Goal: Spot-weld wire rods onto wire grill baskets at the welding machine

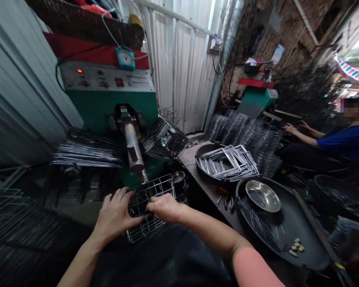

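Note:
A small wire basket (151, 227) of bright metal grid sits tilted in front of my lap, just under the machine's spot-welding electrode (134, 153). My left hand (115, 215) clasps its left side, thumb stretched across the wires and fingers apart over the edge. Over the middle of the basket, my right hand (164, 207) is closed with its fingers curled down on the wires; whether a loose piece is also in that pinch is hidden. The electrode's tip comes down at the basket's far edge, close to both hands.
The green welding machine (104, 103) stands ahead with a red light lit. Stacked wire panels (85, 153) lie left. To the right are a pan of wire frames (227, 163), pliers (229, 201), and a black tray (305, 239) with a steel bowl (262, 195). A co-worker (341, 139) sits beyond.

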Available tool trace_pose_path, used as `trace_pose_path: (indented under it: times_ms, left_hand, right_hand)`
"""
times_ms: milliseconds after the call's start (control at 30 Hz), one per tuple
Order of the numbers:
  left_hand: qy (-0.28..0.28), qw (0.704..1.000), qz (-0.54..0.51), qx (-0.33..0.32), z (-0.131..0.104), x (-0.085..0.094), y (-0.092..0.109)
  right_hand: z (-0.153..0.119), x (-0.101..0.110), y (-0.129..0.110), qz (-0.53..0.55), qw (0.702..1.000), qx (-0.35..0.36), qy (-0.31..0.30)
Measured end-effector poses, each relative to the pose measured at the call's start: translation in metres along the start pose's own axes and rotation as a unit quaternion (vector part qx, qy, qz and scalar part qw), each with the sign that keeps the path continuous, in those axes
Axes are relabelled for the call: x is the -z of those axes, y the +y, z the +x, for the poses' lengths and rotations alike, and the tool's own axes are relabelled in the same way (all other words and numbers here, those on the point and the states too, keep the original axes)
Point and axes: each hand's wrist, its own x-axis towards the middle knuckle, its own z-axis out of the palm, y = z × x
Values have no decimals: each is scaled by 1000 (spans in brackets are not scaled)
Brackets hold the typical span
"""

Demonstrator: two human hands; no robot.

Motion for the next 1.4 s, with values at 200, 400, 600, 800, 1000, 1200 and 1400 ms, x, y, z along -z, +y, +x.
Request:
trace_pose_path:
  times_ms: [200, 400, 600, 800, 1000, 1200, 1400]
  left_hand:
    - [7, 1000, -27, 11, 11, -3, -9]
    - [-3, 999, -37, 17, 25, -3, -17]
    - [-19, 999, -20, 19, 26, 2, -12]
    - [-5, 999, -17, 50, 40, 7, -13]
    - [-7, 999, -30, 44, 50, 8, -17]
    - [-5, 998, -11, 66, 46, 9, -15]
    - [-5, 997, 15, 73, 47, 16, -8]
  right_hand:
    - [10, 7, 4, -12, 1000, -8, -7]
    - [23, 11, 9, -14, 1000, -17, 6]
    - [20, -1, 7, -22, 999, -30, 15]
    - [34, 2, 12, -22, 997, -60, 37]
    - [39, -4, 18, 11, 995, -79, 63]
    - [23, -11, 27, 52, 980, -168, 99]
    - [24, -4, 30, 9, 986, -155, 66]
